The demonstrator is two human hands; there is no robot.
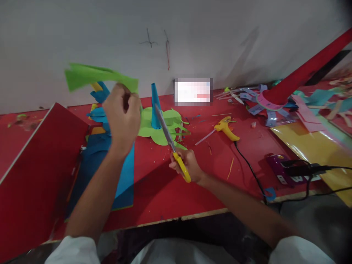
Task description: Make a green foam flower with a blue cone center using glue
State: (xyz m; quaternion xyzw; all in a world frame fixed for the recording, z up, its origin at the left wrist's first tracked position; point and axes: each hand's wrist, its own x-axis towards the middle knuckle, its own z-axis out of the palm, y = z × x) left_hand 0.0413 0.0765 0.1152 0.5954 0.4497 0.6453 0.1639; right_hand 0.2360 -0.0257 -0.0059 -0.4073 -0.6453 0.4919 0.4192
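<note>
My left hand (123,116) pinches a strip of green paper (96,77) up in the air, far left, blurred. My right hand (188,165) grips yellow-handled scissors (172,143), blades seemingly closed, pointing at the blue cone (155,106) on green cutouts (165,126). A glue gun (227,128) lies right on the red table (154,190).

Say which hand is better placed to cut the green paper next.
Right hand: it already holds the yellow-handled scissors, blades aimed up toward the green paper, which the left hand pinches raised.
</note>
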